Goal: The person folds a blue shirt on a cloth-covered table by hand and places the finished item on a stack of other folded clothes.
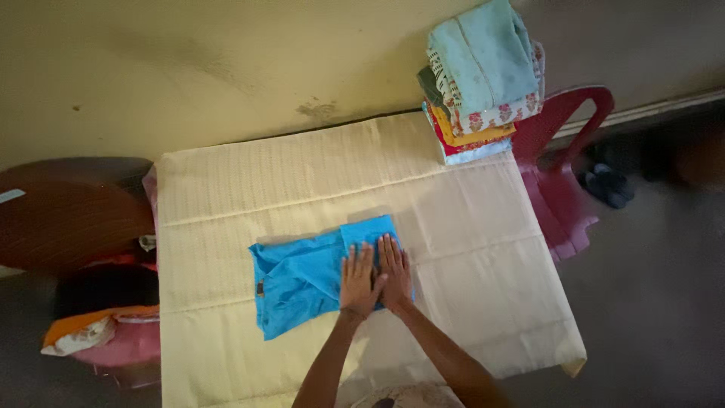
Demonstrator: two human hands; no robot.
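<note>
A bright blue garment (302, 276) lies partly folded in the middle of a table covered with a cream cloth (302, 181). My left hand (358, 281) and my right hand (395, 272) rest flat side by side on the garment's right part, fingers spread and pointing away from me. Both palms press on the blue fabric where a folded flap lies on top. Neither hand grips anything.
A stack of several folded clothes (479, 79) sits at the table's far right corner. A red plastic chair (563, 162) stands to the right, dark sandals (608, 185) beside it. A brown round surface (68, 223) and a bundle of clothes (106, 329) are at the left.
</note>
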